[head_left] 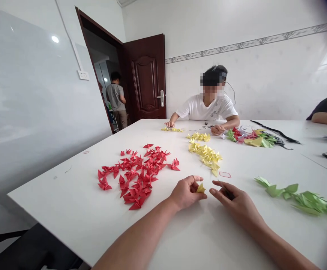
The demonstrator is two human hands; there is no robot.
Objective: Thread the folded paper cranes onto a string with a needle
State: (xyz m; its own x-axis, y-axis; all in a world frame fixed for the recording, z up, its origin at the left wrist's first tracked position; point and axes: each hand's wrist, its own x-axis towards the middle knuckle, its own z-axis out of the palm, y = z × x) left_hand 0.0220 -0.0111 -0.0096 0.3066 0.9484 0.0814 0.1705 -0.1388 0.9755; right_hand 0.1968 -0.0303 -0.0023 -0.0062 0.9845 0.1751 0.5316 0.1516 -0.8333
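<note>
The left hand (186,192) pinches a yellow folded paper piece (200,188) beside the red paper pile (137,174); the right hand (232,198), half-curled, grips a thin dark thing just right of it.

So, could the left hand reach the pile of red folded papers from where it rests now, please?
Probably yes: the left hand, pinching a yellow folded piece, lies just right of the red pile, with only bare white table between them.

Room, interior. Walls (264,75): white tile, glossy, with a grey patterned border strip (250,41) running high along the far side. Door (148,77): dark brown wood, panelled, silver lever handle, standing open into a corridor. Wall switch plate (83,75): white, left of the doorframe. Surface (68,202): large, white, rectangular. Ceiling light reflection (55,39): left wall.
</note>
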